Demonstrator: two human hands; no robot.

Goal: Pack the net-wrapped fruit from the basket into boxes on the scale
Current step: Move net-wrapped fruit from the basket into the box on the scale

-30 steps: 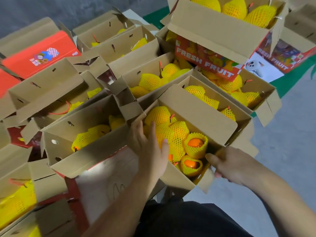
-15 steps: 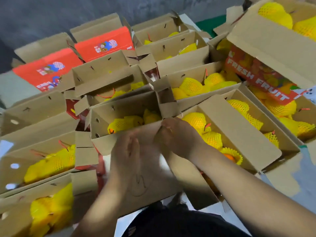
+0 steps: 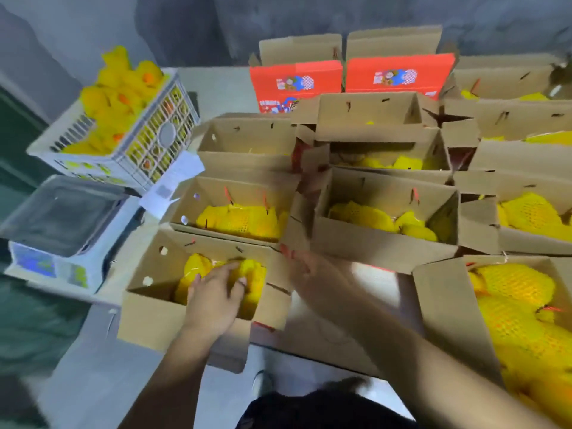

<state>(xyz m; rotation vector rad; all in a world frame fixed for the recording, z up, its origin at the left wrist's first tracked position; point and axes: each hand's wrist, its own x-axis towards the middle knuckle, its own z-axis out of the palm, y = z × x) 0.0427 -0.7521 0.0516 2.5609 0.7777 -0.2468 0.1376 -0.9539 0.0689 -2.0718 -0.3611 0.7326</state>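
Observation:
My left hand reaches into the nearest open cardboard box and lies palm down, fingers spread, on the yellow net-wrapped fruit inside. Blurred by motion, my right hand hovers with fingers extended by the flap between that box and the box behind it; it holds nothing. A white plastic basket heaped with more net-wrapped fruit stands at the far left. In front of it sits the scale, its grey platter bare.
Several open boxes with yellow fruit fill the middle and right, one large box close on my right. Two red printed boxes stand at the back by a dark wall. A paper sheet lies beside the basket.
The view has swung left, bringing the basket and scale into sight. My left hand went from a box flap down onto fruit in the left box. My right hand left the flap.

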